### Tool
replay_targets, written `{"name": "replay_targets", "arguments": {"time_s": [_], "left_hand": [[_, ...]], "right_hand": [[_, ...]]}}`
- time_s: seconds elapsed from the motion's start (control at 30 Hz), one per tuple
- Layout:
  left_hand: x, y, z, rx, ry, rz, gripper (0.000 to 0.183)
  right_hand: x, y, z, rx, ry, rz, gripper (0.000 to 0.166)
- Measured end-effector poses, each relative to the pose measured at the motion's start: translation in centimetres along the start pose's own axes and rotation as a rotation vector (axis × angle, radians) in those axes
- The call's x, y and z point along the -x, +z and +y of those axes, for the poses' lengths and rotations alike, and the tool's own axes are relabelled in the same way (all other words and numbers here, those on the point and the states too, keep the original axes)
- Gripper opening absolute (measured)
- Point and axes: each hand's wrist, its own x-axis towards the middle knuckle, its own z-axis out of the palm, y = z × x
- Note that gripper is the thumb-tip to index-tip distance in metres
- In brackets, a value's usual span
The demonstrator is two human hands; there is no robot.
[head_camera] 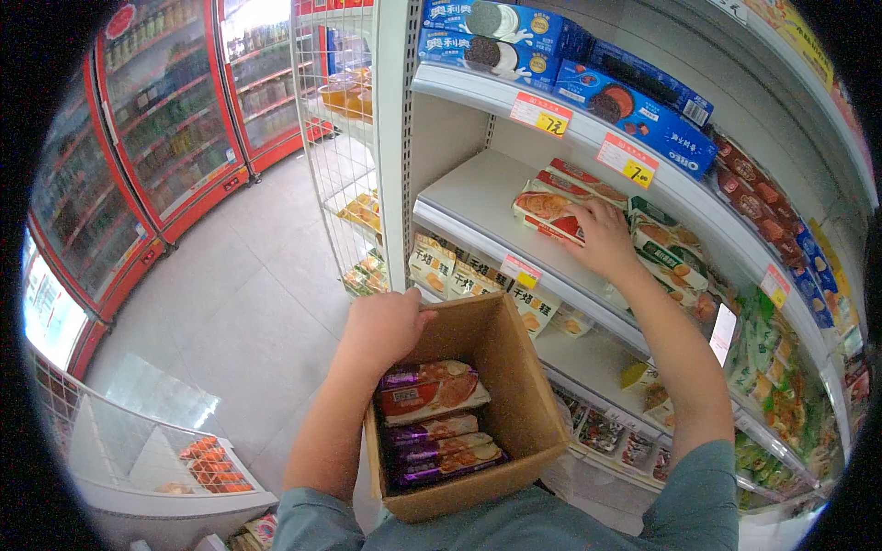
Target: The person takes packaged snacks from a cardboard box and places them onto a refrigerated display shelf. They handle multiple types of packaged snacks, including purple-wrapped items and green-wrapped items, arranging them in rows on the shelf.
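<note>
My left hand (389,324) grips the far rim of an open cardboard box (537,406), which is held against my body. Inside the box lie a red-and-cream biscuit pack (434,398) and several purple biscuit packs (441,458), stacked in a row. My right hand (603,237) reaches onto the middle shelf (468,182). Its thumb and fingers close around the right end of a red-and-cream biscuit pack (544,205). More red packs (586,180) lie behind this one. Green biscuit packs (665,248) are just right of the hand.
Blue Oreo boxes (482,48) fill the upper shelf, whose front edge carries price tags (541,115). Bagged cakes (475,275) stand on the shelf below. A phone (722,334) with a lit screen is by my right forearm. Red-framed drink coolers (165,117) line the left.
</note>
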Motion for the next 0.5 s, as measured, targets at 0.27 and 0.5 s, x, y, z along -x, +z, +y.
{"name": "replay_targets", "arguments": {"time_s": [0.27, 0.5], "left_hand": [[0.2, 0.3, -0.5, 0.016, -0.003, 0.019, 0.041], [0.1, 0.8, 0.0, -0.016, 0.03, 0.053, 0.036]], "right_hand": [[3.4, -6.7, -4.2, -0.24, -0.076, 0.107, 0.062], [8.3, -13.2, -10.8, -0.361, -0.454, -0.222, 0.06]]}}
